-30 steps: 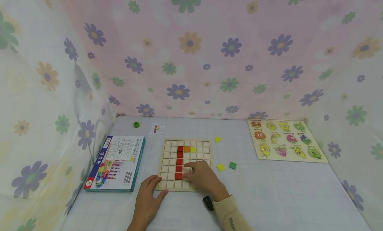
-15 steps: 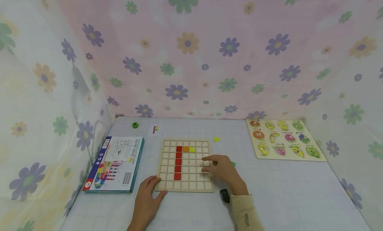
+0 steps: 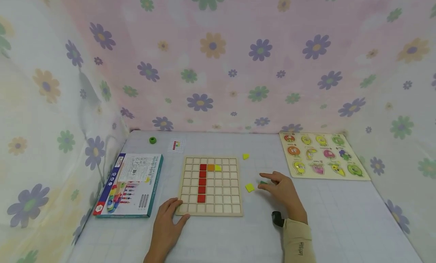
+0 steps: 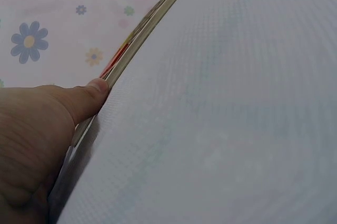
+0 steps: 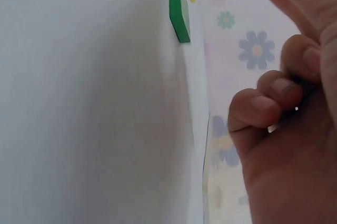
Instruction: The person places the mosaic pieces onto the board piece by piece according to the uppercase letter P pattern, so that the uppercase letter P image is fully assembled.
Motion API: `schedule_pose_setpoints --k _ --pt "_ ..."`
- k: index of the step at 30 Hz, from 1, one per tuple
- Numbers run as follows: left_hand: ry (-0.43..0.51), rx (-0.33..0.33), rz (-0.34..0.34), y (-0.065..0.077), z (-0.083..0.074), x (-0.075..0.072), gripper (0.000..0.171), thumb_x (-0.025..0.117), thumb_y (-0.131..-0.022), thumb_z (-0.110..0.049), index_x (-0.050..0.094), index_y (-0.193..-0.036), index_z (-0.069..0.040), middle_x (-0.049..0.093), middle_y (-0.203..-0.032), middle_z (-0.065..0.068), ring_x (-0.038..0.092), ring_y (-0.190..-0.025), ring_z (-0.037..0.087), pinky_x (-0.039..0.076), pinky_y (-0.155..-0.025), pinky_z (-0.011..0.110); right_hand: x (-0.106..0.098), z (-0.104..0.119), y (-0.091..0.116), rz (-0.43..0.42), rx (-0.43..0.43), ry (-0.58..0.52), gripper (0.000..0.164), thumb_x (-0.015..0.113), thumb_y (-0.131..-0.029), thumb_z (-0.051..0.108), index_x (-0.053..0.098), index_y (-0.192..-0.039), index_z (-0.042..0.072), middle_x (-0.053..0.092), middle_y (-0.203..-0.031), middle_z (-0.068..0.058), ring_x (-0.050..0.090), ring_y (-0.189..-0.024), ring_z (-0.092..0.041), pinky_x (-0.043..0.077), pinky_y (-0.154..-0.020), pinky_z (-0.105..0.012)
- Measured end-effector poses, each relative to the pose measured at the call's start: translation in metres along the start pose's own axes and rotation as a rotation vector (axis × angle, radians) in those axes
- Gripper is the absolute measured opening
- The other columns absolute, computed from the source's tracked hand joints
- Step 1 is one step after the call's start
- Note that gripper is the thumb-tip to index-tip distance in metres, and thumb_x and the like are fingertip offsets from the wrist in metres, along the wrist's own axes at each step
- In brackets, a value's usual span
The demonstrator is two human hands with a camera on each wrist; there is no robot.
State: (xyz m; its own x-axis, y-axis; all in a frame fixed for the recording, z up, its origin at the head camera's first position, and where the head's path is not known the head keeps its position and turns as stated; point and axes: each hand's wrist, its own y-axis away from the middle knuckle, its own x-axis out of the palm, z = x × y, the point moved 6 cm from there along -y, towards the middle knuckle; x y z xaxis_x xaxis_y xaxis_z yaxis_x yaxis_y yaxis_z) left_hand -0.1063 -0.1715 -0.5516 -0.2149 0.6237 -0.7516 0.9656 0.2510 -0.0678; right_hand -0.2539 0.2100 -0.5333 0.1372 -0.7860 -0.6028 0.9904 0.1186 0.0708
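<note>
My left hand (image 3: 167,225) rests at the near left corner of the wooden grid board (image 3: 221,213). Its thumb touches the front edge, which the left wrist view shows too, and its fingers lie at the left edge. On the board stand a column of red tiles (image 3: 202,182), an orange tile (image 3: 211,167) and a yellow rounded tile (image 3: 218,167). To the right, my right hand (image 3: 284,191) hovers with thumb and index finger apart around a green square tile (image 3: 263,182), partly hidden by the thumb. In the right wrist view the green tile (image 5: 178,8) lies ahead, its other fingers curled.
A yellow square tile (image 3: 250,187) and a yellow rounded tile (image 3: 246,156) lie right of the board. Behind it are a pattern card (image 3: 176,145) and a green bead (image 3: 153,140). A box (image 3: 129,187) lies left; a fruit puzzle board (image 3: 323,157) lies far right.
My right hand has moved right, away from the board's middle to the green tile, with thumb and index finger spread. The left hand keeps its place at the corner.
</note>
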Motion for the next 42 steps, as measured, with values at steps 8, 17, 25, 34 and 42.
schedule_pose_setpoints --k 8,17,25,34,42 --pt "0.003 -0.010 0.002 0.001 -0.001 0.000 0.052 0.085 -0.083 -0.028 0.067 -0.129 -0.012 0.057 -0.143 0.008 0.047 -0.139 0.031 0.044 -0.116 0.052 -0.005 -0.021 0.003 0.040 0.089 0.044 0.050 0.086 -0.080 0.041 0.075 -0.124 0.019 0.050 -0.089 -0.006 0.044 -0.085 -0.018 0.039 -0.069 -0.027" --pt "0.002 -0.042 0.031 0.002 -0.001 0.001 0.053 0.086 -0.083 -0.027 0.066 -0.130 -0.012 0.056 -0.144 0.008 0.046 -0.140 0.030 0.043 -0.118 0.050 0.001 -0.032 0.002 0.060 0.046 0.168 0.039 0.084 -0.083 0.036 0.078 -0.117 0.018 0.061 -0.093 -0.006 0.052 -0.086 -0.018 0.045 -0.073 -0.029" --pt "0.002 -0.051 0.042 0.002 0.000 0.002 0.054 0.085 -0.084 -0.028 0.066 -0.131 -0.012 0.055 -0.145 0.008 0.046 -0.141 0.030 0.042 -0.119 0.050 0.003 -0.028 0.000 0.063 0.029 0.231 0.026 0.077 -0.088 0.025 0.077 -0.111 0.013 0.055 -0.081 0.000 0.049 -0.078 -0.015 0.040 -0.066 -0.026" --pt "0.000 -0.046 0.034 0.000 -0.003 0.000 0.054 0.085 -0.084 -0.029 0.066 -0.131 -0.011 0.055 -0.145 0.008 0.046 -0.141 0.030 0.042 -0.119 0.050 0.002 -0.025 -0.003 0.062 0.032 0.230 0.025 0.075 -0.085 0.022 0.075 -0.108 0.011 0.056 -0.079 0.000 0.050 -0.077 -0.015 0.040 -0.064 -0.026" --pt "-0.006 -0.059 0.050 -0.001 -0.001 0.001 0.055 0.085 -0.084 -0.029 0.065 -0.132 -0.012 0.054 -0.146 0.008 0.045 -0.142 0.031 0.042 -0.120 0.051 0.001 -0.027 -0.003 0.037 0.071 0.207 0.028 0.075 -0.087 0.028 0.075 -0.110 0.012 0.052 -0.079 -0.001 0.049 -0.076 -0.016 0.037 -0.063 -0.027"
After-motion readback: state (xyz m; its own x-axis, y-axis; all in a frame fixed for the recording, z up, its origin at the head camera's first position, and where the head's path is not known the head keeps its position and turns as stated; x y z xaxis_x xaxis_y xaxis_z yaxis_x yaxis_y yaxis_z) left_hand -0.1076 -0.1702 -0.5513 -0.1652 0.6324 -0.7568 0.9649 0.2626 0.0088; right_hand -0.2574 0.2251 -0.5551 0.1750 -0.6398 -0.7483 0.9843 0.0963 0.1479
